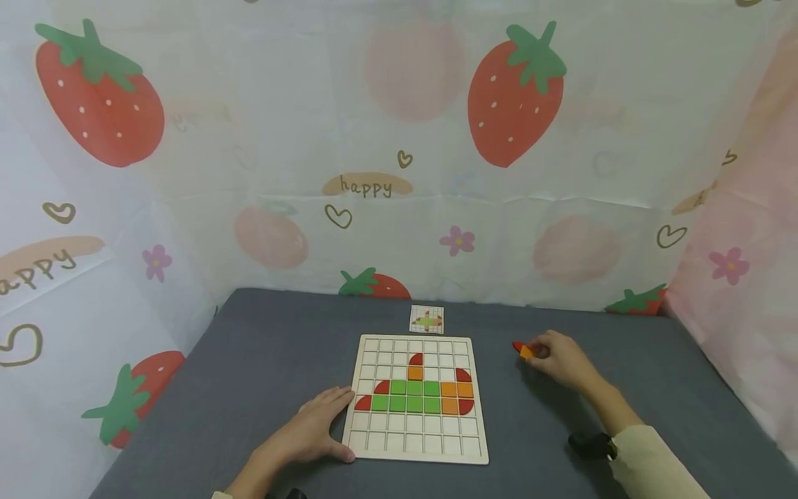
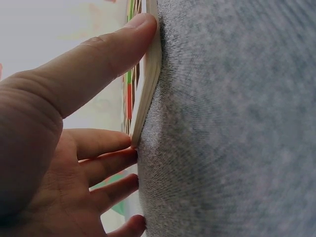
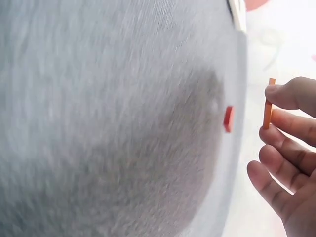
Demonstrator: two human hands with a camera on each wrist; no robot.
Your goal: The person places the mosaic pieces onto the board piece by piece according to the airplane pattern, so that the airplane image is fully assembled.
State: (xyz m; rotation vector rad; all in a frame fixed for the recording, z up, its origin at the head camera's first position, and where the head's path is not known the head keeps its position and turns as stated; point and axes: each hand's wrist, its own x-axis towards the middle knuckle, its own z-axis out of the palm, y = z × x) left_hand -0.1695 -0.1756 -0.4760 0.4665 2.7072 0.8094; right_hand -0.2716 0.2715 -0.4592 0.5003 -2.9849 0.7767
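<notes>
A light wooden grid board [image 1: 449, 445] lies on the grey table, with green square tiles [image 1: 414, 403], orange square tiles [image 1: 449, 406] and red rounded tiles [image 1: 382, 387] set in its cells. My left hand [image 1: 318, 425] rests at the board's left side, thumb on the near corner and straight fingers spread along the edge. To the right of the board, my right hand [image 1: 564, 360] pinches an orange square tile [image 3: 268, 106] between thumb and fingertips, raised above the table. A loose red tile [image 3: 228, 119] lies on the cloth just beyond it.
Behind the board lies a small pattern card [image 1: 427, 319] with a coloured grid design. The grey cloth [image 1: 299, 333] covers the table. A white curtain [image 1: 280, 138] printed with strawberries hangs along the back and both sides.
</notes>
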